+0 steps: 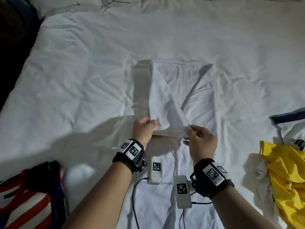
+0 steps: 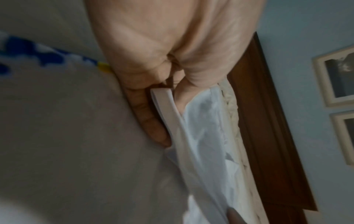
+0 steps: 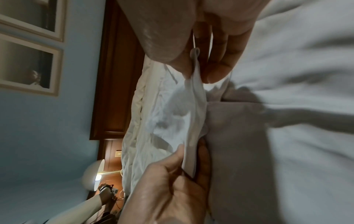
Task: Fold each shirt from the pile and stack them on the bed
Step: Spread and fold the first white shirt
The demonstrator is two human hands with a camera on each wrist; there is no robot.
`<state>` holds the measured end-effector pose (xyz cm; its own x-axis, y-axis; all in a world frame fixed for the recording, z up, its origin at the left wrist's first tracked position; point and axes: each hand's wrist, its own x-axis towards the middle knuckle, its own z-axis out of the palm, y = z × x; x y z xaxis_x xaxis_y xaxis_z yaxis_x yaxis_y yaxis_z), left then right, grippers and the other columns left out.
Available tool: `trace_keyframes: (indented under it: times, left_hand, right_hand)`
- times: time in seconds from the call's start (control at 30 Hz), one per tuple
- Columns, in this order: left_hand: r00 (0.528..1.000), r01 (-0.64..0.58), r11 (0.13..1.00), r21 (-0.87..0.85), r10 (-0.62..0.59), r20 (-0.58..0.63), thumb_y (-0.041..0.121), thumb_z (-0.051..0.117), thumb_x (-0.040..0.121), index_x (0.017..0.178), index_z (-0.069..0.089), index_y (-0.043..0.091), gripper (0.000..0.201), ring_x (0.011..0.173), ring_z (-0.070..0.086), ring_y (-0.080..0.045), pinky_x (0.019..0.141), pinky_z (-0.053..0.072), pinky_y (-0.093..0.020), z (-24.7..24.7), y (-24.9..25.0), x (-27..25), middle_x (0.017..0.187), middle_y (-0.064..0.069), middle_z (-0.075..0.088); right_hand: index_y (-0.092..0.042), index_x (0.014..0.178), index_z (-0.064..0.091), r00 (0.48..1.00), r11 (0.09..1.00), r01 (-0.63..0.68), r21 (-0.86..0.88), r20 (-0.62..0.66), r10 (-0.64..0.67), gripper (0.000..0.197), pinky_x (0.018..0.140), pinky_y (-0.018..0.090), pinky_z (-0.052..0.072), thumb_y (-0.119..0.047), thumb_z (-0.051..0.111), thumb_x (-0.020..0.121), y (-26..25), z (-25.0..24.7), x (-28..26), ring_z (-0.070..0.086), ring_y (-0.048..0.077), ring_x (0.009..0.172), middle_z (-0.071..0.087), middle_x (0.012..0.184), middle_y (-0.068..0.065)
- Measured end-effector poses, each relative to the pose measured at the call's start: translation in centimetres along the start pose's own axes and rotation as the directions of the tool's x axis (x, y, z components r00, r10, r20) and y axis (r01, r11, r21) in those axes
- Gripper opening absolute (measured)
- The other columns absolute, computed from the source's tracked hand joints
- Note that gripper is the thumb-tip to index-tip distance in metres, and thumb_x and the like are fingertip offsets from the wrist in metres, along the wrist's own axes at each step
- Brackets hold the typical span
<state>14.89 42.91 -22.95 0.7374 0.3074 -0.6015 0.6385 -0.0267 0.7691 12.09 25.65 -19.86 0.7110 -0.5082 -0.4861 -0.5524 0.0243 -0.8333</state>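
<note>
A white cotton shirt point(image 1: 194, 96) lies flat in the middle of the bed's rumpled white sheet point(image 1: 82, 71), directly in front of you, its sides already folded inward so the body forms a long narrow panel. Your left hand point(image 1: 143, 129) grips the lifted near-left corner of a folded layer, thumb on top and fingers curled beneath the cloth. Your right hand point(image 1: 201, 141) pinches the neighbouring corner of the same layer between thumb and fingertips, just beside the left hand. The held edge is raised off the bed; the far end of the shirt rests on the sheet. The left wrist view is blurred, but it seems to show a thick folded hem clamped between thumb and fingers point(image 2: 145, 115).

At your right, near the bed's edge, a crumpled yellow shirt point(image 1: 287, 179) sits in a heap with other clothes. At your lower left lies a garment with red and white stripes point(image 1: 28, 207).
</note>
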Motion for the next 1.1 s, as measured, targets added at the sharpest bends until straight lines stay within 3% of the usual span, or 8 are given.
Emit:
trace_keyframes:
  times: [0.1,0.23,0.33,0.5,0.57,0.67,0.9,1.1]
  left_hand:
    - [0.999,0.011,1.000,0.029,-0.010,-0.034,0.009,0.069,0.093,0.076,0.067,0.014,0.018,0.071,0.054,-0.013,0.067,0.043,-0.021,-0.4,-0.9,-0.2,0.072,0.001,0.061]
    - [0.999,0.018,0.998,0.061,-0.017,-0.029,0.011,0.071,0.091,0.087,0.071,0.011,0.005,0.076,0.059,-0.019,0.074,0.050,-0.031,-1.3,-1.1,0.5,0.078,-0.001,0.065]
    - [0.999,0.039,0.995,0.086,-0.041,0.013,0.010,0.072,0.090,0.090,0.072,0.014,0.004,0.086,0.070,-0.026,0.077,0.061,-0.040,-1.8,-0.7,1.1,0.086,-0.002,0.071]
    - [0.995,0.062,0.986,0.154,-0.072,0.062,0.025,0.081,0.080,0.076,0.069,0.013,0.017,0.068,0.061,-0.021,0.067,0.048,-0.029,-2.6,1.1,2.6,0.069,0.000,0.064]
    - [0.996,0.055,0.985,0.165,-0.066,0.062,0.048,0.081,0.069,0.066,0.069,0.013,0.037,0.074,0.068,-0.031,0.073,0.055,-0.043,-2.5,2.1,4.0,0.067,-0.006,0.068]
    - [0.999,-0.013,0.979,0.205,0.007,0.031,0.069,0.076,0.062,0.063,0.065,0.009,0.061,0.071,0.069,-0.035,0.074,0.058,-0.056,-1.5,3.7,6.5,0.066,-0.010,0.066]
    - [0.980,-0.188,0.875,0.446,0.197,0.026,0.025,0.072,0.090,0.065,0.059,0.009,0.032,0.071,0.053,-0.028,0.068,0.042,-0.031,-0.2,6.1,10.3,0.064,-0.004,0.056]
    - [0.971,-0.118,0.773,0.623,0.221,-0.090,0.039,0.051,0.098,0.101,0.064,0.013,0.029,0.101,0.063,-0.037,0.083,0.047,-0.039,-0.2,5.4,7.7,0.106,-0.012,0.070]
  right_hand:
    - [-0.022,0.088,0.076,1.000,0.994,-0.001,-0.107,-0.001,0.001,0.005,0.070,0.042,0.064,-0.022,0.080,0.085,1.8,-0.7,1.0,0.074,0.018,0.065,0.074,0.072,0.001]
    - [-0.027,0.085,0.076,0.999,0.978,0.034,-0.208,0.005,-0.034,0.006,0.064,0.025,0.058,-0.029,0.081,0.084,2.6,-1.1,1.1,0.072,0.013,0.073,0.073,0.073,-0.005]
    - [-0.027,0.079,0.069,0.996,0.920,0.088,-0.381,0.041,-0.078,0.016,0.066,0.033,0.054,-0.039,0.079,0.084,2.6,-0.8,0.9,0.068,0.017,0.073,0.068,0.070,-0.008]
    - [-0.020,0.100,0.047,0.852,0.434,0.481,-0.762,0.290,-0.436,0.038,0.087,0.041,0.039,-0.044,0.061,0.075,2.0,-0.4,0.2,0.045,0.026,0.095,0.049,0.102,0.001]
    - [-0.016,0.121,0.048,0.756,0.328,0.605,-0.725,0.396,-0.520,0.054,0.106,0.050,0.034,-0.045,0.058,0.077,2.0,0.6,0.4,0.043,0.035,0.126,0.047,0.133,0.015]
    - [-0.004,0.158,0.022,0.662,0.131,0.707,-0.695,0.586,-0.468,0.076,0.127,0.052,0.004,-0.051,0.036,0.100,3.0,2.6,1.5,-0.002,0.033,0.157,0.004,0.169,0.018]
    - [-0.006,0.162,0.006,0.704,0.151,0.696,-0.702,0.624,-0.339,0.077,0.125,0.056,0.007,-0.055,0.020,0.105,7.0,3.9,2.1,-0.009,0.032,0.157,-0.005,0.170,0.015]
    - [-0.007,0.162,0.003,0.739,0.203,0.667,-0.717,0.599,-0.310,0.076,0.126,0.053,-0.002,-0.055,0.015,0.105,7.8,4.3,1.9,-0.015,0.030,0.156,-0.011,0.170,0.012]
